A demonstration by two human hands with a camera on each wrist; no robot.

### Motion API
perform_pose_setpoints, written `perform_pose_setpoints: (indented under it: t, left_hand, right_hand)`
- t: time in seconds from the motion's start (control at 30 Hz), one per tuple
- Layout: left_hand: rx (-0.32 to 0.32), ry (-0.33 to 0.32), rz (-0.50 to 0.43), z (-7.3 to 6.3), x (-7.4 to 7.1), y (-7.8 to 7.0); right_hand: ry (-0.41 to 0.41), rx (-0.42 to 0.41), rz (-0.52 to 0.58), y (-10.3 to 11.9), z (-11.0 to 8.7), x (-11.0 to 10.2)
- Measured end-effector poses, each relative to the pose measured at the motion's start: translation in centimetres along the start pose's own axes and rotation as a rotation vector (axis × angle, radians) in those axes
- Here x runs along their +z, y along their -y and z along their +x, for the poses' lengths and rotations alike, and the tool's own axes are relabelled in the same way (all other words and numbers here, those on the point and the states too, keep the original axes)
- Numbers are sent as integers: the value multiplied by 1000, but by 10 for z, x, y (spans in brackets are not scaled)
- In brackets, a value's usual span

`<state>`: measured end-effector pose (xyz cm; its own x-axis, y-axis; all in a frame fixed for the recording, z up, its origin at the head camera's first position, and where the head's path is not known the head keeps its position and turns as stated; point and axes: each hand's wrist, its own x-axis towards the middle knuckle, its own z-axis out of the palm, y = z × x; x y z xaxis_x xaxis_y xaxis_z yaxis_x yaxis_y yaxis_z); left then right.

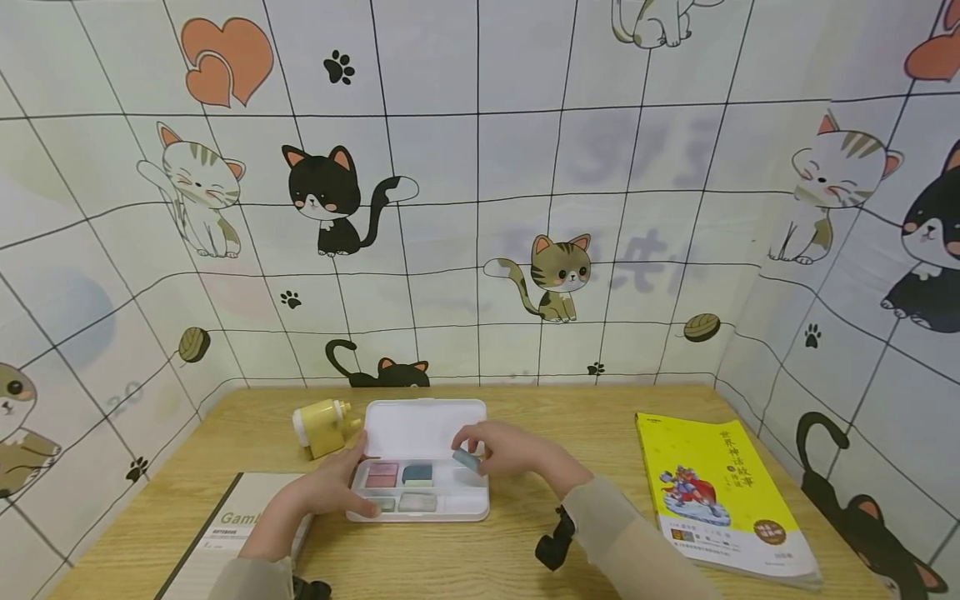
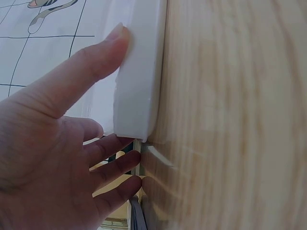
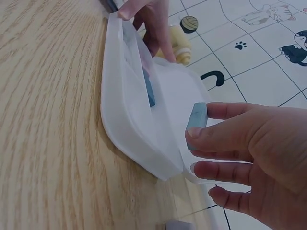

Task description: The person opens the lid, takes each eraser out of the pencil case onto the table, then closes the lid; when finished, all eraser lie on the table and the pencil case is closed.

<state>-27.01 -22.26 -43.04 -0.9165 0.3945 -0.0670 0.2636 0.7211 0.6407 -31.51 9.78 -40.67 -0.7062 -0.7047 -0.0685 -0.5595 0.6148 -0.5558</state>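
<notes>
A white plastic box (image 1: 450, 503) lies lid-up on the table, its lid (image 1: 426, 425) folded back. My left hand (image 1: 339, 481) grips the box at its left end, thumb on the front rim and fingers along the end wall. Between thumb and fingertips, my right hand (image 1: 504, 448) pinches a small blue block (image 3: 197, 122) above the right part of the box. Inside the box's compartments sit a pink block (image 1: 382, 475), a teal and pale green block (image 1: 417, 474) and a greyish clear piece (image 1: 417, 502). The left thumb partly covers a smaller piece at the front left.
A yellow bottle-like object (image 1: 324, 427) with a white end lies left of the lid. The notebook (image 1: 217, 542) is under my left forearm in the head view. At the right lies a yellow book (image 1: 720, 492). A cat-patterned cloth (image 1: 480, 192) hangs behind the wooden table (image 1: 420, 567).
</notes>
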Motion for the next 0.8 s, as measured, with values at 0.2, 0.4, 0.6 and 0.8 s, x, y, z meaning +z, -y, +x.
perform_pose_setpoints:
  t: [0.2,0.4,0.6,0.8]
  left_hand:
    - [-8,1,7,0,0,0]
    - [-13,3,2,-1,1,0]
    - [-25,10,5,-1,0,0]
    - [-9,5,11,-1,0,0]
  right_hand:
    - [1,28,58,-3,-3,2]
    - [-13,29,81,-5,-6,4]
    - [-34,35,112,-10,-9,4]
    - [-73,29,152,-20,-12,6]
